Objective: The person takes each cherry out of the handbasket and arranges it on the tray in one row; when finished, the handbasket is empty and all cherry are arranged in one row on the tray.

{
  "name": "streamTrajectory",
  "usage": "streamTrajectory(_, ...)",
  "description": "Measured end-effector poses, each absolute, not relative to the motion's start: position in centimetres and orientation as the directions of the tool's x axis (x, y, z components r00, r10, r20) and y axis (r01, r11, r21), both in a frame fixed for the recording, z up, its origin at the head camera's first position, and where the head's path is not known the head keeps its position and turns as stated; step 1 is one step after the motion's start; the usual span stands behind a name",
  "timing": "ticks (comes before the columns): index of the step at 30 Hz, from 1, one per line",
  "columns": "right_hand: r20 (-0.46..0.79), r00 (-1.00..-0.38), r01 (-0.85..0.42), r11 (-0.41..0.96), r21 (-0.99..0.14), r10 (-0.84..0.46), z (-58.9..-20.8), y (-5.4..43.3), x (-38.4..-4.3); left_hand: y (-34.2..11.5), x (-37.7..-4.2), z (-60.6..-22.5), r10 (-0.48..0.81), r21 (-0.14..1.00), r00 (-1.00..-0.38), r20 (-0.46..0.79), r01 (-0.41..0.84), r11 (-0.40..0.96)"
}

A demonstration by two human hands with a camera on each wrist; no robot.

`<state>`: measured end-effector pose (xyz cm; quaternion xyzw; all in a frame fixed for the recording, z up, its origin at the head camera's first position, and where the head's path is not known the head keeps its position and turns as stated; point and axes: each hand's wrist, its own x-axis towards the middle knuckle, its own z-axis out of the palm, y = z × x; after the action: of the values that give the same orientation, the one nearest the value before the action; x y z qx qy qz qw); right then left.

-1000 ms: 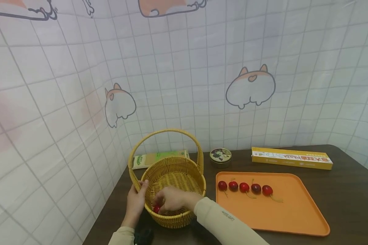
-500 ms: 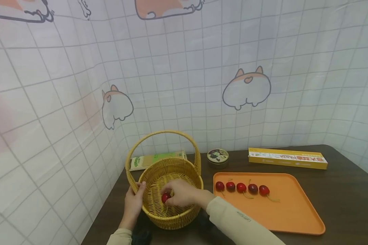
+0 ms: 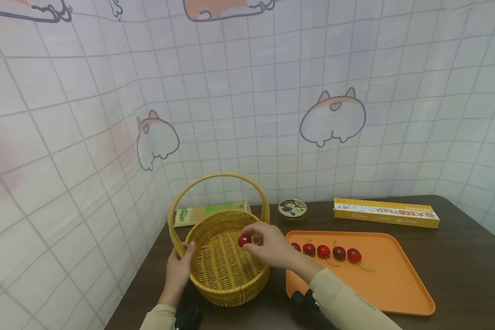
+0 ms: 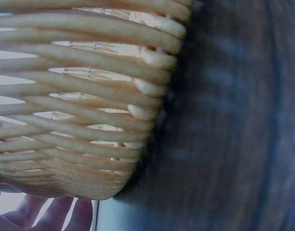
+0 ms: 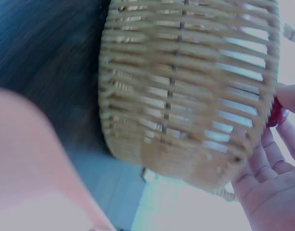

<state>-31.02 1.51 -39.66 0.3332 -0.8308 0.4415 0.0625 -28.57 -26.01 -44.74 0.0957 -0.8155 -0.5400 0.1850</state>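
A yellow wicker basket point(image 3: 227, 293) with a tall arched handle stands on the dark table, also filling much of the left wrist view. My left hand point(image 3: 179, 272) grips its left side at the foot of the handle, thumb over the rim and fingers along the outer wall. Between thumb and fingers of my right hand point(image 3: 272, 245) is a dark red cherry point(image 3: 244, 239), pinched above the right part of the basket's opening. Beneath it the woven floor shows bare. The right wrist view shows that cherry point(image 5: 277, 114) just past the basket's rim.
Right of the basket lies an orange tray point(image 3: 379, 284), with several stemmed cherries point(image 3: 339, 253) in a row near its far side. Behind stand a round tin point(image 3: 292, 209), a long yellow pasta box point(image 3: 385, 213) and a green-and-tan packet point(image 3: 210, 211). A patterned curtain point(image 3: 239, 114) hangs behind the table.
My right hand has lifted the cherry from low in the basket, up and rightward to near the right rim. My left hand keeps its hold on the basket.
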Motion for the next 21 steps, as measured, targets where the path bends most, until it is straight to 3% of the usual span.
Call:
streamTrajectory(12,0.385,-0.790,-0.545,0.261,-0.797,-0.476,-40.0,7.2,-30.9,-26.0,-28.6,-44.7,-0.362,0.915,-0.912,0.191,0.032,0.402)
streamTrajectory(21,0.345,-0.838,-0.499,0.341,-0.796,-0.422,-40.2,11.7,-31.0,-25.8,-28.5,-44.7,-0.378,0.906,-0.890,0.256,0.084,0.415)
